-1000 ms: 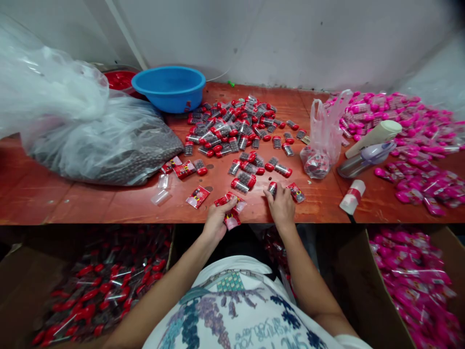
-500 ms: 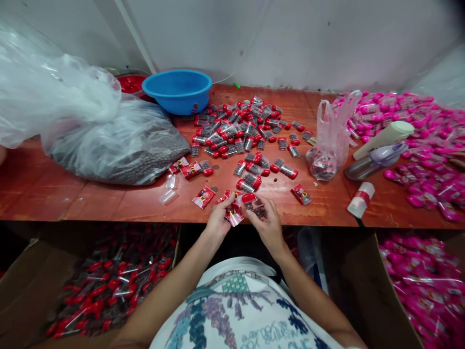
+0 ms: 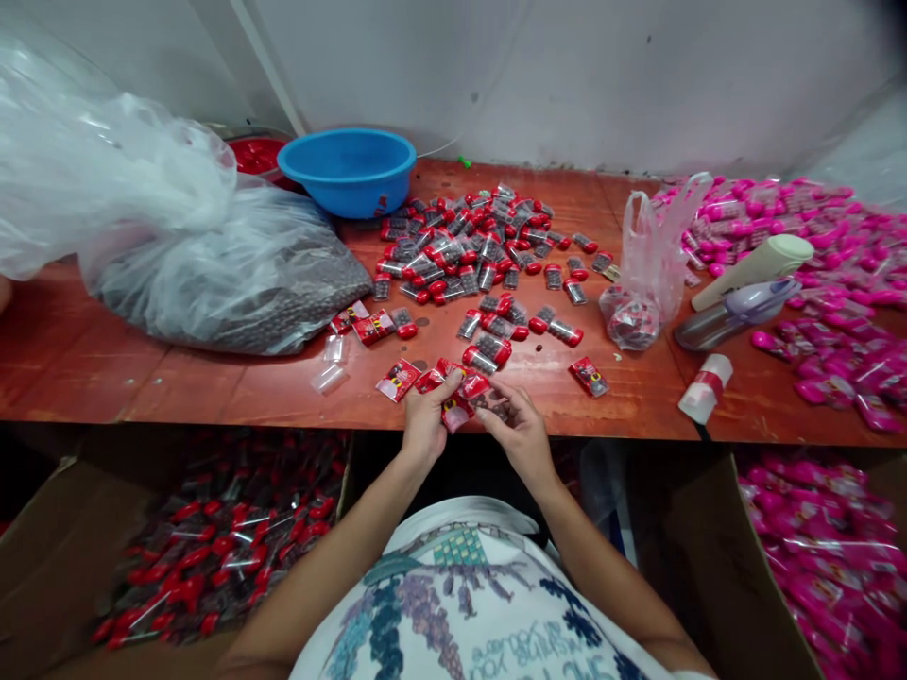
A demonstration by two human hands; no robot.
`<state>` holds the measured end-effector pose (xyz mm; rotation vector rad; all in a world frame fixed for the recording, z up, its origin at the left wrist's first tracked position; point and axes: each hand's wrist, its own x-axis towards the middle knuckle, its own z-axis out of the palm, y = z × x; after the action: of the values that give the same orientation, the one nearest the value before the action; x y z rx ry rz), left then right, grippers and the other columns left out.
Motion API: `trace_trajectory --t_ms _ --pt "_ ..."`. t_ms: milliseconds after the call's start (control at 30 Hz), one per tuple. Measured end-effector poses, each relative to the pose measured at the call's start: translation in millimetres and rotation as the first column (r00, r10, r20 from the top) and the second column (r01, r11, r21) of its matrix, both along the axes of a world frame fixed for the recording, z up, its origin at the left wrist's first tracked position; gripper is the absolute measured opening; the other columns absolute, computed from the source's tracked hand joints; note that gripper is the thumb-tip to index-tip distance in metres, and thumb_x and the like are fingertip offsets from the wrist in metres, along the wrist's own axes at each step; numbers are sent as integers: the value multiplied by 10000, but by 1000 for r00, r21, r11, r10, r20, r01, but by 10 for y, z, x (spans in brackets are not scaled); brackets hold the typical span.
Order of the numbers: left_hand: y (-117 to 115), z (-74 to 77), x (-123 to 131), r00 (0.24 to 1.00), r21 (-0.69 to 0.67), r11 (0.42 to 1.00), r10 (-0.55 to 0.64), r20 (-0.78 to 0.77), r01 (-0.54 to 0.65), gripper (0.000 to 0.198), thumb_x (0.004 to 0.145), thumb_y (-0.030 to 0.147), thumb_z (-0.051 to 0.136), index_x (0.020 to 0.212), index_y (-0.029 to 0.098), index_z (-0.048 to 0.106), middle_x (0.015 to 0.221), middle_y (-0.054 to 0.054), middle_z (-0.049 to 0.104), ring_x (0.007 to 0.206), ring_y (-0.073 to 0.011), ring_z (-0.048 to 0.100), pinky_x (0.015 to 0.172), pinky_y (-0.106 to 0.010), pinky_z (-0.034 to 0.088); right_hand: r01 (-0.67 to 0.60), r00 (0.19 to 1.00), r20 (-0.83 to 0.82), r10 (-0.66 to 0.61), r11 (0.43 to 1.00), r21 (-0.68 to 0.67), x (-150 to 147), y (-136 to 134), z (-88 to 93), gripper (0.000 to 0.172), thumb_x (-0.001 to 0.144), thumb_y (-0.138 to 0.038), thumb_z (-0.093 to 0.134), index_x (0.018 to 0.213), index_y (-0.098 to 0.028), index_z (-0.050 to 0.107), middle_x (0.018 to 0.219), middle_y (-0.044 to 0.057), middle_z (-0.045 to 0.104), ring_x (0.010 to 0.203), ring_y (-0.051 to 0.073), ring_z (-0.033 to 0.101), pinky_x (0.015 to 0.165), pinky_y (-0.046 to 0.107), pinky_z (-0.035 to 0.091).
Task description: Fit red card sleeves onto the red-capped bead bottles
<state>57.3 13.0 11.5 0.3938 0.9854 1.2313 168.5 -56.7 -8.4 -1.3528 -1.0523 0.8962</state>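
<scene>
My left hand (image 3: pixel 427 416) is closed on a red printed wrapper (image 3: pixel 454 413), thumb on top, near the table's front edge. In my right hand (image 3: pixel 521 425) is a small clear bottle with a red cap and dark brown balls inside (image 3: pixel 492 406), pinched between thumb and fingers. The bottle's red cap end meets the wrapper in my left hand; whether it is inside the wrapper I cannot tell. Beside my left hand lies a flat red printed packet (image 3: pixel 398 380). Several filled bottles (image 3: pixel 487 351) lie just beyond my hands.
A pile of red-capped bottles (image 3: pixel 468 241) covers the table's middle. Left are a plastic bag of dark balls (image 3: pixel 241 283) and a blue basin (image 3: pixel 347 175). Right stand a knotted plastic bag (image 3: pixel 634 316), a lilac-lidded bottle (image 3: pixel 737 312) and pink bottles (image 3: pixel 765 227). Boxes of bottles (image 3: pixel 227 557) sit below.
My hands have come closer together, and the bottle's red cap has moved left against the wrapper. The bottle has tilted slightly. The things on the table lie as before.
</scene>
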Motion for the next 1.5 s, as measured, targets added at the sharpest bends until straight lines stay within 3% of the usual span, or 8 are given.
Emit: trace_trajectory --t_ms 100,400,667,900,1067,1200,1400,1500 --pt "12 20 -17 1000 16 1000 6 -19 -5 307 524 174 844 756 126 647 698 -5 700 612 -151 663 652 -297 549 -79 997 13 79 997 3 8 -10 0 419 790 -268 660 1205 -286 606 958 16 528 809 140 567 744 268 491" --pt "-10 67 -22 998 90 995 -42 -48 47 264 554 161 827 730 130 632 670 15 676 589 -131 638 646 -292 551 -53 998 47 52 999 14 49 -16 10 365 783 -228 661 1144 -282 637 988 23 552 814 146 570 693 255 490" --pt "-44 79 -61 957 166 953 -221 -188 253 309 558 157 820 811 140 643 725 -1 683 648 -142 641 668 -276 536 24 1000 8 -24 999 39 73 -12 -2 312 760 -227 689 1068 -270 669 992 21 595 811 150 589 706 268 500" --pt "-12 145 -122 918 150 918 -330 -221 366 571 492 122 841 1024 186 643 858 -11 706 740 -162 657 736 -294 519 -57 945 -326 33 996 -65 83 -29 -39 350 730 -252 736 1068 -241 647 948 18 689 850 181 649 811 339 520" --pt "-17 123 -91 920 174 928 -275 -277 330 475 508 147 838 939 169 639 761 18 678 668 -137 626 683 -266 503 99 986 -138 -98 995 5 22 -55 -33 327 745 -249 723 1050 -238 608 979 21 679 847 171 644 780 313 519" --pt "-37 100 -78 910 179 926 -266 -318 333 418 517 164 838 878 161 626 719 33 658 634 -121 601 662 -248 485 112 994 -15 -112 993 45 5 -66 -27 302 761 -233 703 1044 -243 599 1012 32 671 881 175 644 816 326 508" --pt "-35 109 -97 897 145 904 -358 -260 403 443 528 156 832 923 167 631 781 8 682 708 -145 628 729 -281 494 47 939 -338 -66 997 -63 61 -21 -1 308 689 -236 755 964 -227 616 923 4 693 845 168 657 794 309 526" --pt "-38 114 -103 883 98 892 -413 -224 442 533 493 130 841 984 175 638 813 6 687 718 -145 629 720 -274 494 -35 901 -432 -30 989 -143 124 -4 2 297 647 -255 787 905 -206 648 824 -10 695 728 147 642 671 265 527"
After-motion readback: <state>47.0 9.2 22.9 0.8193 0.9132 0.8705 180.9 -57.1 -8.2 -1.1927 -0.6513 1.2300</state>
